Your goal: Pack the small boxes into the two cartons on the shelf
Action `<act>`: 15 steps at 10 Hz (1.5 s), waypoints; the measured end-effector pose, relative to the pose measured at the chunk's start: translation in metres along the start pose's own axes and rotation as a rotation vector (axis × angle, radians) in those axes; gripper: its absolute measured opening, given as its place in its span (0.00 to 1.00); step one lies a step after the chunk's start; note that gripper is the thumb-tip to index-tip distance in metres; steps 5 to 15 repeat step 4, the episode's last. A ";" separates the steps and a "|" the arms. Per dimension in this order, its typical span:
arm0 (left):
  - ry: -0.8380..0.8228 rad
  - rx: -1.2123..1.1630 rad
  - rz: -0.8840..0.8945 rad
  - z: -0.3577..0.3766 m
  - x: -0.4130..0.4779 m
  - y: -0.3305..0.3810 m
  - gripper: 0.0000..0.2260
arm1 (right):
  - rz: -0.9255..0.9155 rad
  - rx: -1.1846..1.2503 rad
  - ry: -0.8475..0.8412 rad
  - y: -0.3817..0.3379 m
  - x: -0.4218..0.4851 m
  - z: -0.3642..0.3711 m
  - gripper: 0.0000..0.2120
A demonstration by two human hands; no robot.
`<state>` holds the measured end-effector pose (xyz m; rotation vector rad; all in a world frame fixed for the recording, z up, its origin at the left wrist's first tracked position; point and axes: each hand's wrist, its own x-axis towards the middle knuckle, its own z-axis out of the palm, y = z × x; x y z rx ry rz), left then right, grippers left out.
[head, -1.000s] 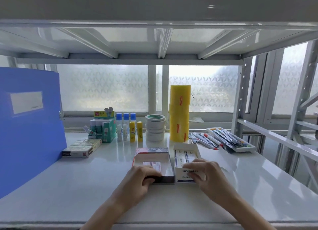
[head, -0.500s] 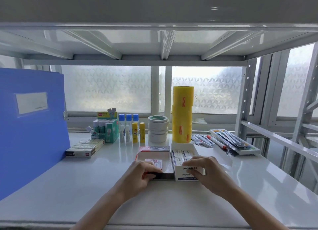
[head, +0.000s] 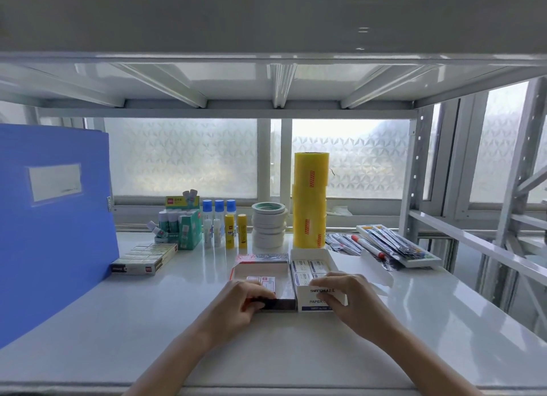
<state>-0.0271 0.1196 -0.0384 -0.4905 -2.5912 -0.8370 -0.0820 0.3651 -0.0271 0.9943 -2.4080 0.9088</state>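
Two open cartons stand side by side on the white shelf. The left carton [head: 263, 266] has a dark front wall and holds one small box [head: 265, 282] near its front. The right carton [head: 313, 302] is white with printed text and holds several small boxes [head: 307, 269]. My left hand [head: 239, 302] grips the front wall of the left carton. My right hand [head: 346, 298] rests over the front of the right carton, fingers curled on its front edge and wall. Whether those fingers also pinch a small box is hidden.
A blue folder [head: 50, 226] stands at the left. A flat pack of small boxes [head: 142, 259] lies beside it. Behind are glue sticks [head: 219, 226], stacked tape rolls [head: 268, 228], a tall yellow roll [head: 310, 200] and a tray of pens [head: 396, 249] at the right.
My view has tilted up a little, showing more of the upper shelf. Both hands stay on the cartons' front walls with only slight finger shifts.
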 end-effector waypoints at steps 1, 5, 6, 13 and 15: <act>0.000 0.021 0.011 0.000 -0.001 0.002 0.16 | -0.012 -0.006 0.006 -0.001 -0.001 0.002 0.12; 0.006 0.130 0.001 -0.015 -0.002 0.017 0.12 | -0.001 0.077 0.052 -0.002 -0.002 -0.007 0.10; 0.006 0.130 0.001 -0.015 -0.002 0.017 0.12 | -0.001 0.077 0.052 -0.002 -0.002 -0.007 0.10; 0.006 0.130 0.001 -0.015 -0.002 0.017 0.12 | -0.001 0.077 0.052 -0.002 -0.002 -0.007 0.10; 0.006 0.130 0.001 -0.015 -0.002 0.017 0.12 | -0.001 0.077 0.052 -0.002 -0.002 -0.007 0.10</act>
